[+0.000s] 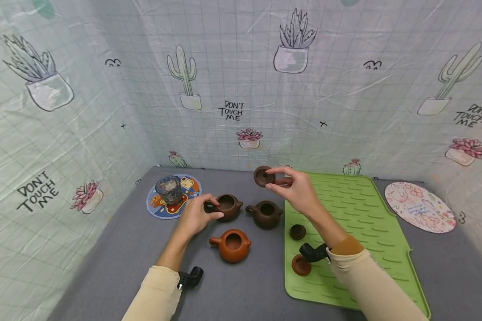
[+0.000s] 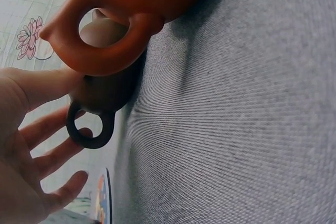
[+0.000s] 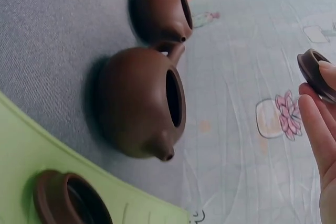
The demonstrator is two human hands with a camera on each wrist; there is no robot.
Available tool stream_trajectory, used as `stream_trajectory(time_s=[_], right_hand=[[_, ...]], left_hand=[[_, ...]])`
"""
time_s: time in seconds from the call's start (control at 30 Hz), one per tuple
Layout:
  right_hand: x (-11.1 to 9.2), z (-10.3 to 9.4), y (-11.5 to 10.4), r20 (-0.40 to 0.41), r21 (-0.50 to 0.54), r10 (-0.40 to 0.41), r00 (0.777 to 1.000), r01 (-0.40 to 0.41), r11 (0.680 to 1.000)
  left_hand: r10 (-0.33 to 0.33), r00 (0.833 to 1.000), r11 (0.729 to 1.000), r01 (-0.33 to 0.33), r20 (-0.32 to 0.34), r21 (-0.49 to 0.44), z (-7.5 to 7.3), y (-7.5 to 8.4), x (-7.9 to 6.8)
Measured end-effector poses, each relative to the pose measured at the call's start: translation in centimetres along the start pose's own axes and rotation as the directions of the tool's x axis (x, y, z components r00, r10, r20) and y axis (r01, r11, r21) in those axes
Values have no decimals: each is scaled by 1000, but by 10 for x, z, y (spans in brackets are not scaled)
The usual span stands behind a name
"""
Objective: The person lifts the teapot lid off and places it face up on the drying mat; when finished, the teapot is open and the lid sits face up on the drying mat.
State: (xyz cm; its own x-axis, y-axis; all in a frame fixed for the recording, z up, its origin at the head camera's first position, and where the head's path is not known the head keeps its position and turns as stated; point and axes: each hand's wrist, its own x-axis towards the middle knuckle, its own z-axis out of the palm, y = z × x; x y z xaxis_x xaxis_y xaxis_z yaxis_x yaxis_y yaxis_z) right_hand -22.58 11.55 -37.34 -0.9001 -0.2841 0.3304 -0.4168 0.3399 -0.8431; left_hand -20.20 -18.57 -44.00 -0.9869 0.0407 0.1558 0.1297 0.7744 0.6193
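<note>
My left hand (image 1: 195, 217) holds the far brown teapot (image 1: 234, 209) on its handle side, thumb and index finger at the rim. In the left wrist view the other fingers spread loosely behind its ring handle (image 2: 90, 142). Raised toward the back, my right hand (image 1: 299, 189) pinches a brown teapot lid (image 1: 261, 177) between thumb and fingers, its underside facing the head camera. Another brown teapot (image 3: 134, 103) stands lidless to the right of the held one. An orange-brown teapot (image 1: 234, 254), also uncovered, sits nearer the front.
On the green mat (image 1: 353, 200) lie a dark brown lid (image 1: 297, 231) and a reddish-brown lid (image 1: 301, 265). At the back left a glass (image 1: 169, 191) stands on a blue patterned round mat (image 1: 154, 207). A pale floral round mat (image 1: 419, 207) lies at the far right.
</note>
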Motion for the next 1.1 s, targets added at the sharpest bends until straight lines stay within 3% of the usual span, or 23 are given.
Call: stream_trajectory(time_s=[0.67,1.1], right_hand=[[-23,-36,29,-78,3,65,995,-65,998],[-37,-46,48,-91,-50,107,990,-112,992]], left_hand=[[18,1000,1000,-18,-3,-3,-1,0,1],[15,1000,1000,-15,2,1,-1,-1,1]])
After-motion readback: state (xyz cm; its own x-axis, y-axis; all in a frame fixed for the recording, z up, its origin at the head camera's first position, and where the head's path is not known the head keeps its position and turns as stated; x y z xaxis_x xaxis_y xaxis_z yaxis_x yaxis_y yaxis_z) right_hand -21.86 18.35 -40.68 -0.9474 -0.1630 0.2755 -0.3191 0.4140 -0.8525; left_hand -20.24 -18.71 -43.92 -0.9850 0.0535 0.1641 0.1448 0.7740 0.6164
